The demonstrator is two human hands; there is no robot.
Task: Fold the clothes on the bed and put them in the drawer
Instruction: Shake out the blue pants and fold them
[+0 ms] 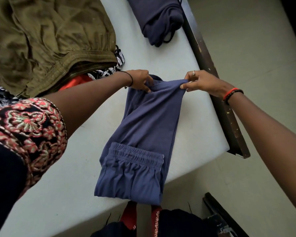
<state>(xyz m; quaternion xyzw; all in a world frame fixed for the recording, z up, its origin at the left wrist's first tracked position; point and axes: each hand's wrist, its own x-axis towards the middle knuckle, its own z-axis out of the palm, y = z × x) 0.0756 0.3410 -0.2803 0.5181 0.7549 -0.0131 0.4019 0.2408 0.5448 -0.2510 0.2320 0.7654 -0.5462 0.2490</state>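
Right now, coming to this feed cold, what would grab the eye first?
The blue trousers lie lengthwise at the middle of the bed, elastic waistband toward the near end, with the left hand and right hand each pinching the far end. Next come the crumpled olive garment heaped at upper left and a folded navy garment at the far end of the bed.

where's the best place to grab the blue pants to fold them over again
By the two far corners, one hand each, from above. The blue pants lie as one long strip, elastic waistband nearest, and the left hand and right hand pinch that far edge.
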